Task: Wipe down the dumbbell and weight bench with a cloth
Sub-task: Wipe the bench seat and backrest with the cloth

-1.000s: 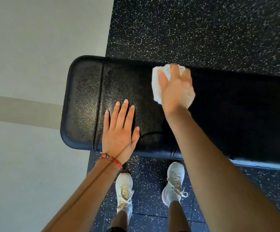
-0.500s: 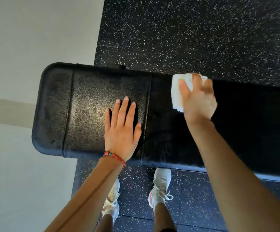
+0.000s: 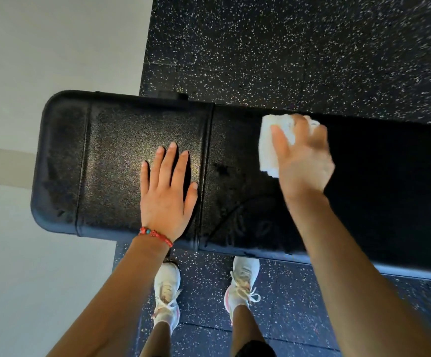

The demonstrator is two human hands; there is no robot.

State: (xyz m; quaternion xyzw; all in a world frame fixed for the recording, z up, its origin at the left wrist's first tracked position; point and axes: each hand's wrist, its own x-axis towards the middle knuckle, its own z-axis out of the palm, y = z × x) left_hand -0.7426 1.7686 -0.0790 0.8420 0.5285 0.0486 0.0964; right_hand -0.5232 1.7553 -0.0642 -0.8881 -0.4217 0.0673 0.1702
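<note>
A black padded weight bench (image 3: pixel 121 155) runs across the view from left to right. My left hand (image 3: pixel 168 194) lies flat on the pad with fingers spread, just left of a seam, a red bead bracelet at the wrist. My right hand (image 3: pixel 304 163) presses a folded white cloth (image 3: pixel 269 148) onto the pad near the bench's far edge, right of the seam. Faint wet streaks show on the pad below the cloth. No dumbbell is in view.
Black speckled rubber flooring (image 3: pixel 286 47) lies beyond and under the bench. A pale floor (image 3: pixel 41 60) begins at the left, under the bench's rounded end. My two white shoes (image 3: pixel 242 282) stand close against the bench's near side.
My right hand has slid the cloth rightward along the bench's far edge. The view has shifted right too, showing more of the bench's left end. My left hand stays flat on the pad.
</note>
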